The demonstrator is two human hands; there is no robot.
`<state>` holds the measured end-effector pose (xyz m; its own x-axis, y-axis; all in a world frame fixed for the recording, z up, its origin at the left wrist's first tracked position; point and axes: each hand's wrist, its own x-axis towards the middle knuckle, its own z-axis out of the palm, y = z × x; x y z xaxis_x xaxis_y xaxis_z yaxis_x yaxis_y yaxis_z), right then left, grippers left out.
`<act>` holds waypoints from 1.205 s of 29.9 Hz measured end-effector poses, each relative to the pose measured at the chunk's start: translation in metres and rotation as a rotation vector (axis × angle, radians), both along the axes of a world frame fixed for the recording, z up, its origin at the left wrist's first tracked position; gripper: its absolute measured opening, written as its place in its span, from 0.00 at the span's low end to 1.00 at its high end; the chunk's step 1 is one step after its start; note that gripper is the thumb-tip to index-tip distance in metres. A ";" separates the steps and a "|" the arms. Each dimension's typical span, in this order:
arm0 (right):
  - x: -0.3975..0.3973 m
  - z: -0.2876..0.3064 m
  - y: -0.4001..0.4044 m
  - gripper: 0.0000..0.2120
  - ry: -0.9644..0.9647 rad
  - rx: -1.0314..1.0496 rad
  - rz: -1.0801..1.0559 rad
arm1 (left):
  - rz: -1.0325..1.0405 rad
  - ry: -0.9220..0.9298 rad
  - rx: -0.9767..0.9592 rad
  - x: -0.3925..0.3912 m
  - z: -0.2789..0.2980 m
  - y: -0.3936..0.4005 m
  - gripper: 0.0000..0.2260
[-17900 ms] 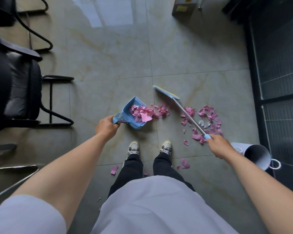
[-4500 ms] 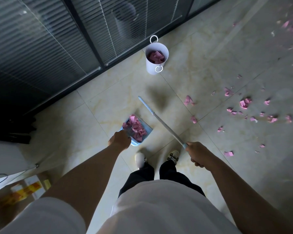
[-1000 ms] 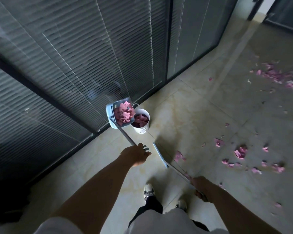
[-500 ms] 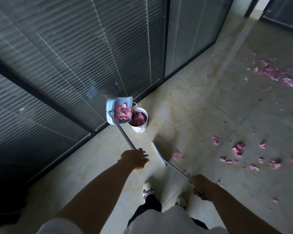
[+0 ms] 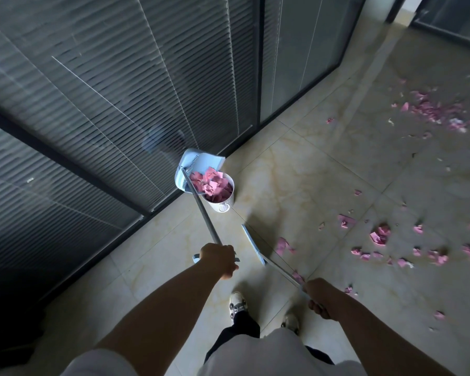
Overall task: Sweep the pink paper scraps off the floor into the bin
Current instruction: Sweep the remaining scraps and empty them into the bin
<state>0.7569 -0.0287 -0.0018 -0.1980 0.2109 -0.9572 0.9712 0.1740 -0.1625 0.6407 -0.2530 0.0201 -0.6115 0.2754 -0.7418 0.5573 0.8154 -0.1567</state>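
Note:
My left hand (image 5: pixel 219 260) grips the long metal handle of the blue dustpan (image 5: pixel 198 165), which is tipped steeply over the white bin (image 5: pixel 223 204). Pink paper scraps (image 5: pixel 211 183) slide from the pan into the bin, which is heaped with them. My right hand (image 5: pixel 319 297) grips the broom handle; the broom head (image 5: pixel 253 244) rests on the floor ahead of my feet. Several loose pink scraps (image 5: pixel 380 236) lie on the tiles to the right, and a bigger patch of pink scraps (image 5: pixel 434 111) lies at the far right.
A dark glass partition with blinds (image 5: pixel 120 90) runs along the left, right behind the bin. The beige tiled floor (image 5: pixel 323 172) stretches to the right. My shoes (image 5: pixel 236 305) stand just behind the broom.
The dustpan has tipped further over the bin and its scraps have slid from the pan down into the bin. My right hand and the broom have stayed where they were.

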 end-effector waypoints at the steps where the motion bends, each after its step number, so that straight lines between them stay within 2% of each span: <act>1: 0.000 -0.002 0.001 0.12 -0.002 -0.001 0.002 | -0.031 0.012 -0.014 0.001 -0.001 0.001 0.23; 18: 0.000 -0.018 -0.002 0.10 0.027 -0.015 0.069 | -0.095 0.031 -0.019 0.009 -0.027 0.002 0.20; 22: -0.002 -0.021 0.002 0.08 0.019 -0.011 0.069 | -0.095 0.053 0.110 0.008 -0.022 0.010 0.20; 26: 0.001 -0.009 0.009 0.09 -0.019 -0.033 0.072 | 0.147 0.123 0.301 0.002 -0.001 0.028 0.20; 31: 0.020 -0.001 0.023 0.11 -0.030 -0.023 0.097 | 0.249 0.169 0.483 -0.005 0.006 0.056 0.22; 34: 0.046 -0.005 0.040 0.11 -0.061 -0.039 -0.024 | 0.262 0.148 0.546 -0.003 0.009 0.083 0.23; 36: 0.064 -0.004 0.054 0.12 -0.038 -0.067 -0.192 | 0.251 0.130 0.587 0.001 0.012 0.102 0.23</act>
<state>0.8210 0.0254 -0.0056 -0.1242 0.1772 -0.9763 0.9911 -0.0244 -0.1305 0.6414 -0.1508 0.0323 -0.7847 0.4492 -0.4271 0.3448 0.8890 0.3013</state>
